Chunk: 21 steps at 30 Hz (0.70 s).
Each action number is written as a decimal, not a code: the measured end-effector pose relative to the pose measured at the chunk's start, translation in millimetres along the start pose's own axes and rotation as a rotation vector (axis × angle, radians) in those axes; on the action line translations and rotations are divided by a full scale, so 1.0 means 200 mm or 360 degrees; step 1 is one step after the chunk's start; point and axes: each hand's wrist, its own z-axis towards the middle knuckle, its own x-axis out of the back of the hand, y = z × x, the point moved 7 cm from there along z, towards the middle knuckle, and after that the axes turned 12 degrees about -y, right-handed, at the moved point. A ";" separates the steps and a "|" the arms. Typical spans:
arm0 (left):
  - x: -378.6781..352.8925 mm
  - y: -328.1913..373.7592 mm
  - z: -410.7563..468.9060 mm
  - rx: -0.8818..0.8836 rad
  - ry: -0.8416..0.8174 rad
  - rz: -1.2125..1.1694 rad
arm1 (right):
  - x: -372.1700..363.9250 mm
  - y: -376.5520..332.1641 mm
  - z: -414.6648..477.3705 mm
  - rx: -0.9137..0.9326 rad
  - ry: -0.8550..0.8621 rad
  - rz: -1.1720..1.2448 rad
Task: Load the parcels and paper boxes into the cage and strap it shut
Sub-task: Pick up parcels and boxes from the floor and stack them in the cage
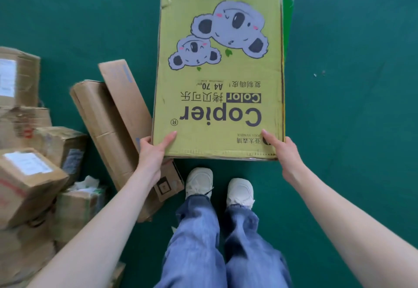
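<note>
Loading step: left hand (pixel 153 152) and right hand (pixel 283 152) hold the paper box (pixel 217 73), fingers (pixel 146 140) curled round its near corners; parcels (pixel 34 170) at 9 o'clock; next, probably carry it to the cage, which is out of view.

Arms stretched forward, our left hand (pixel 153 152) and right hand (pixel 281 151) grip the paper box (pixel 203 0), thumbs on top
</note>
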 end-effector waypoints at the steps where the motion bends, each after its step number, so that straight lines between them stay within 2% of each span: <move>1: 0.01 0.04 -0.09 -0.0011 0.0041 -0.0063 | 0.00 -0.03 -0.08 -0.0013 -0.0002 0.0022; 5: 0.03 0.22 -0.47 -0.0015 0.0126 -0.0159 | 0.03 -0.20 -0.46 -0.0034 -0.0024 0.0085; 12: -0.02 0.48 -1.15 -0.0004 0.0022 -0.0169 | 0.16 -0.36 -1.17 -0.0060 0.0038 0.0081; 21: -0.24 0.78 -1.58 -0.0127 -0.0143 -0.0255 | 0.31 -0.31 -1.85 0.0055 0.0301 0.0487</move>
